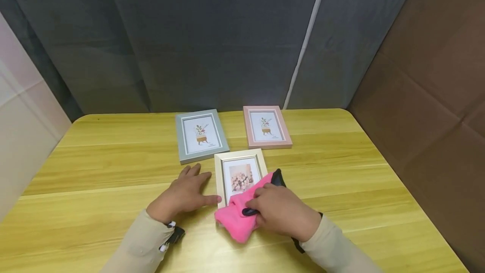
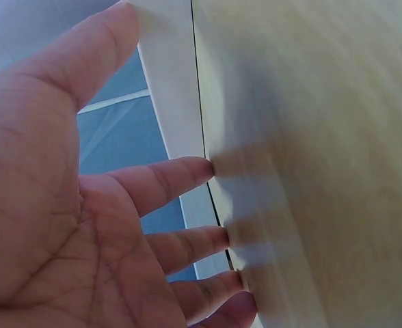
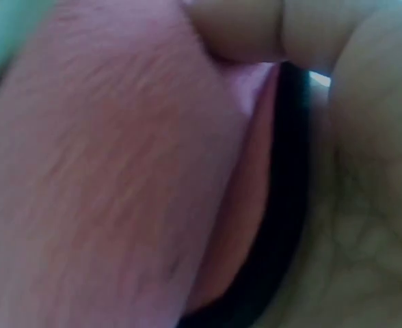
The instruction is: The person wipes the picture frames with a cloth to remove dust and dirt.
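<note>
A cream-gold picture frame [image 1: 236, 155] with a picture of pink flowers lies on the table in the head view. Over its lower right part spreads a bright pink cloth [image 1: 240, 220] with black edging. My right hand [image 1: 282, 210] grips the cloth with curled fingers, and the right wrist view shows the cloth [image 3: 112, 178] bunched against the palm. On the left, my left hand [image 1: 185, 193] has its fingers spread, fingertips on the table and the thumb at the frame's left edge. The left wrist view shows this hand [image 2: 85, 212] with its fingers extended.
Behind the cream-gold frame lie a grey-green picture frame [image 1: 182, 138] on the left and a pink picture frame [image 1: 248, 125] on the right, each holding a plant print. The wooden table [image 1: 113, 151] ends at a dark curtain [image 1: 212, 41]; a brown panel [image 1: 424, 96] stands to the right.
</note>
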The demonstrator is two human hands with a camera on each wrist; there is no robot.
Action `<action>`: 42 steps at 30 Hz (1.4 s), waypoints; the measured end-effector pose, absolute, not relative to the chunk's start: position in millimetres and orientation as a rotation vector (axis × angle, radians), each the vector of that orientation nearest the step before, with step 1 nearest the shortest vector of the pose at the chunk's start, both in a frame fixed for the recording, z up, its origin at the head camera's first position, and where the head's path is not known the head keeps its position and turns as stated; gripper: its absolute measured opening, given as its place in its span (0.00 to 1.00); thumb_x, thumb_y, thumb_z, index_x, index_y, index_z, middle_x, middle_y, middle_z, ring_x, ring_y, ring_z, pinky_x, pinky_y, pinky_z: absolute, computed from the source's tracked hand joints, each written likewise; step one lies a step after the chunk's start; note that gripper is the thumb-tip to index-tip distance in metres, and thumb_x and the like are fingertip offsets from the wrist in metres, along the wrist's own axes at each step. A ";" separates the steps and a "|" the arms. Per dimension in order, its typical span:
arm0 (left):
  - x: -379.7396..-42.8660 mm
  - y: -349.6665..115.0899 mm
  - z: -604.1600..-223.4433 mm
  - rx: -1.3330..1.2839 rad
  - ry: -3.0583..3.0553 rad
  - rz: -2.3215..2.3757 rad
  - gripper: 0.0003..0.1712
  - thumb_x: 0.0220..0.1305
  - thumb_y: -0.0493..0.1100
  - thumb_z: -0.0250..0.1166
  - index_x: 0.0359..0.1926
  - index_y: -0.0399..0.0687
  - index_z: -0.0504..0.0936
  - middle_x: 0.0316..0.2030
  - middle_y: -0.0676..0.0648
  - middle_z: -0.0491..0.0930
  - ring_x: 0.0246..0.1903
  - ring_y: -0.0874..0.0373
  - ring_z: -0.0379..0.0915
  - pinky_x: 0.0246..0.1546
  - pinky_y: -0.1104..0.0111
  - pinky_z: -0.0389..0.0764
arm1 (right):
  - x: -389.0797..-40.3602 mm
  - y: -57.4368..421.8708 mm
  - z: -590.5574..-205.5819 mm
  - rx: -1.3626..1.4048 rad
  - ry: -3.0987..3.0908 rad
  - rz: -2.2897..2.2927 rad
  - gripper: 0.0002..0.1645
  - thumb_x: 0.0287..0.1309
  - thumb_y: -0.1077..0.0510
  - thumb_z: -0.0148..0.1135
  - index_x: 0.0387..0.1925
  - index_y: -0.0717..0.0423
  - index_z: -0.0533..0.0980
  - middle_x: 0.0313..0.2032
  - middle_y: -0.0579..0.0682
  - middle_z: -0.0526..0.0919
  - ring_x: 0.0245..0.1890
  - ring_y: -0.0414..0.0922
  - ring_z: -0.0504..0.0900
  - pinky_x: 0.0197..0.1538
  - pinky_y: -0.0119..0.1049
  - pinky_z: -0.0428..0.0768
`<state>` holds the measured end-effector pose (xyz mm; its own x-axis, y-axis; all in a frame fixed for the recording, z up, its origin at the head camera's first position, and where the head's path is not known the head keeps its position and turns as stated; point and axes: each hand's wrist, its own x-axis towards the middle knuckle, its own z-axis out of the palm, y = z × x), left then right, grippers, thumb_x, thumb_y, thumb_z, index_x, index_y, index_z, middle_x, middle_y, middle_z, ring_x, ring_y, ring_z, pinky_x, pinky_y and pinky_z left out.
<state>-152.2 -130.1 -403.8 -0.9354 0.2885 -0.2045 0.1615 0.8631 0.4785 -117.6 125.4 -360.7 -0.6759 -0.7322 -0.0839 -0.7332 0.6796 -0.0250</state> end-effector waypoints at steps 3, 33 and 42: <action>-152.1 -129.9 -404.2 0.336 2.770 0.676 0.52 0.52 0.68 0.70 0.67 0.37 0.72 0.72 0.27 0.54 0.70 0.25 0.42 0.63 0.32 0.53 | -122.3 132.7 -358.4 -1.133 2.846 0.018 0.12 0.48 0.60 0.70 0.36 0.44 0.87 0.28 0.41 0.81 0.36 0.43 0.77 0.43 0.37 0.77; -151.5 -130.7 -403.7 0.337 2.770 0.654 0.51 0.53 0.67 0.70 0.67 0.36 0.72 0.72 0.26 0.54 0.70 0.24 0.43 0.62 0.32 0.54 | -111.8 115.3 -368.5 -1.443 2.690 -0.024 0.24 0.57 0.52 0.70 0.57 0.40 0.81 0.50 0.42 0.82 0.50 0.41 0.78 0.53 0.35 0.77; -151.4 -129.8 -403.4 0.330 2.771 0.673 0.52 0.52 0.69 0.70 0.67 0.37 0.71 0.72 0.27 0.54 0.70 0.25 0.42 0.63 0.32 0.53 | -125.0 131.8 -359.0 -1.163 2.816 0.038 0.15 0.48 0.60 0.74 0.40 0.43 0.87 0.35 0.42 0.83 0.41 0.45 0.79 0.46 0.39 0.79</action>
<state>-151.4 -129.8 -403.4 -0.9374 0.2810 -0.2058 0.1553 0.8661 0.4752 -125.0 131.8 -359.0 -0.7048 -0.7027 -0.0973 -0.7050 0.7091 -0.0134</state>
